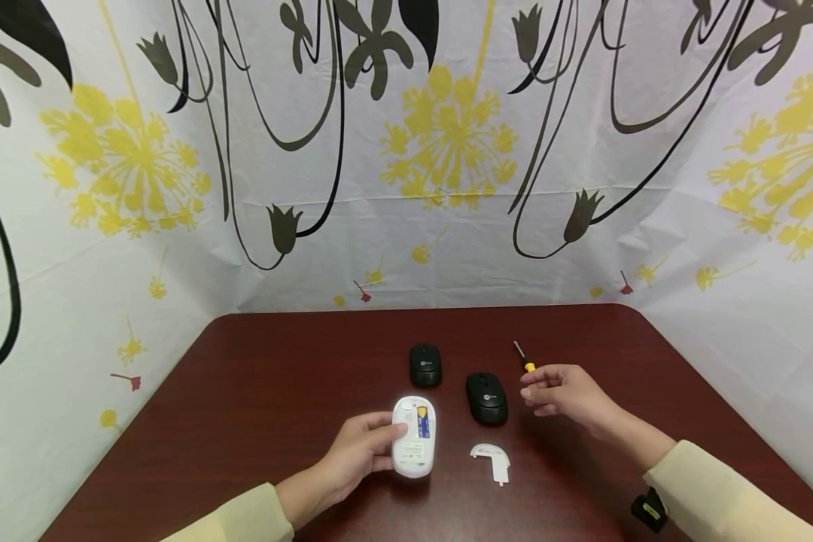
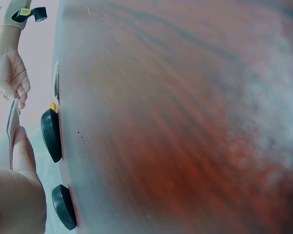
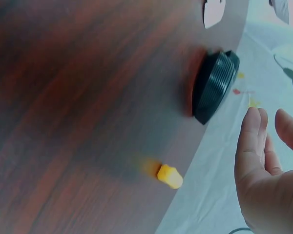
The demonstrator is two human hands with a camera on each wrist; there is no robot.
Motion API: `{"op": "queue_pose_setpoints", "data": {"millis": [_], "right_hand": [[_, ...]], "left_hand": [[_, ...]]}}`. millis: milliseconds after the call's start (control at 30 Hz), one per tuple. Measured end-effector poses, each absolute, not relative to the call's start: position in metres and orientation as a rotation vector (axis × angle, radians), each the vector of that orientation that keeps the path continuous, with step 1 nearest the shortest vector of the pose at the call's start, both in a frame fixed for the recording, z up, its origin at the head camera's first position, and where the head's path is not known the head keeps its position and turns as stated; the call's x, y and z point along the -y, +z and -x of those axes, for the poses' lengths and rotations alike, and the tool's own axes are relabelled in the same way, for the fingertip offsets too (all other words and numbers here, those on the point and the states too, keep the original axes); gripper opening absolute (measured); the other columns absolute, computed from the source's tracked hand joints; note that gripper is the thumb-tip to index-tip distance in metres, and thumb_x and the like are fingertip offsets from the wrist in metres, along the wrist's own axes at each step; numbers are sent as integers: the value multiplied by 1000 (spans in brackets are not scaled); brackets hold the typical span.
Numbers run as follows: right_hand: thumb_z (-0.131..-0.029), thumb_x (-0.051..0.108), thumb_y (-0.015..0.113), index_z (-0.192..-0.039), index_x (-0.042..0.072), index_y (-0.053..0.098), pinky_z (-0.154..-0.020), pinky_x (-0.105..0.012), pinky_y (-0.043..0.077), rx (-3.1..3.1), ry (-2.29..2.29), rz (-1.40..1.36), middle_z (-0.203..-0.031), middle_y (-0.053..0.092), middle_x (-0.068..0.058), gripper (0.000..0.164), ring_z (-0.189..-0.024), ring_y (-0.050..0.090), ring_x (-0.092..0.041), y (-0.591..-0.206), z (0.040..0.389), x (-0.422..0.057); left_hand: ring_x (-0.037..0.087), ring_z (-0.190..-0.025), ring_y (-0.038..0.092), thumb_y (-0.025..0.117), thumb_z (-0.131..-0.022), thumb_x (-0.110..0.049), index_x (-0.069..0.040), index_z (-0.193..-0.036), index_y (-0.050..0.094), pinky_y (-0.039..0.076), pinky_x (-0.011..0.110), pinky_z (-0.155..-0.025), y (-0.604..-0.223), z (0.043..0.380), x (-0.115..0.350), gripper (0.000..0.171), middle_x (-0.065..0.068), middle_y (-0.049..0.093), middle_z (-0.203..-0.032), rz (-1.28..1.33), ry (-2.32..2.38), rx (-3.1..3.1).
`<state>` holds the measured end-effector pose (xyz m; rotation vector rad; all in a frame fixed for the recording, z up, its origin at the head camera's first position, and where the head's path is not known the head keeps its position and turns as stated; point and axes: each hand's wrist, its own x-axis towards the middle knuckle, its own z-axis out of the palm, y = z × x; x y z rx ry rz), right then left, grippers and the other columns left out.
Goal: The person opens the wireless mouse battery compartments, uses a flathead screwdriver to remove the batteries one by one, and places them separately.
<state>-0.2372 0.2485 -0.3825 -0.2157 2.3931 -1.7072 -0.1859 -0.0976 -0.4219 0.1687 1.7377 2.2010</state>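
Observation:
My left hand (image 1: 352, 458) holds a white computer mouse (image 1: 412, 454) above the table, thumb on its upturned underside. A blue and yellow battery (image 1: 423, 423) sits in the mouse's uncovered compartment. To the right, a white battery cover (image 1: 494, 461) lies on the table. My right hand (image 1: 569, 397) is raised, holding nothing; in the right wrist view its thumb (image 3: 289, 130) stands apart from the fingers. Closest to it is a small screwdriver (image 1: 529, 367) with a yellow and black handle, lying on the table.
Two black mice lie on the brown table (image 1: 298, 376): one farther back (image 1: 425, 365), the other (image 1: 487, 399) between my hands. A black wrist device (image 1: 650, 510) is at the right sleeve. Patterned cloth (image 1: 447, 256) hangs behind the table.

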Motion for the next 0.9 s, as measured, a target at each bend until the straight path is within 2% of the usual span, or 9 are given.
{"op": "queue_pose_setpoints", "data": {"millis": [267,500,733,900], "right_hand": [[-88,15,73,-122,-11,57,-77,-39,58,-2459,-1736,101,-105,68,-17,45,-94,66,-28,-384,255,-260],[-92,14,68,-128,-12,53,-81,-41,56,-2490,-1738,5,-114,65,-18,47,-97,66,-28,-390,271,-275],[-93,14,68,-128,-14,52,-81,-40,56,-2516,-1690,-50,-111,66,-16,47,-96,67,-24,-400,286,-285],[-92,12,68,-126,-14,53,-79,-40,57,-2513,-1626,-89,-113,63,-20,45,-93,66,-22,-407,290,-285]], "left_hand": [[27,-90,68,65,-92,-12,13,-124,54,57,42,-78,-422,187,98,42,19,67,-106,-165,2203,-1733],[27,-91,68,65,-93,-12,13,-125,54,57,42,-77,-423,186,99,43,19,67,-106,-170,2200,-1745],[27,-91,68,65,-92,-12,13,-125,54,57,42,-78,-423,187,99,43,19,67,-107,-166,2206,-1735],[26,-91,68,65,-92,-13,13,-124,54,57,41,-77,-423,187,100,42,18,68,-106,-161,2206,-1742]]}}
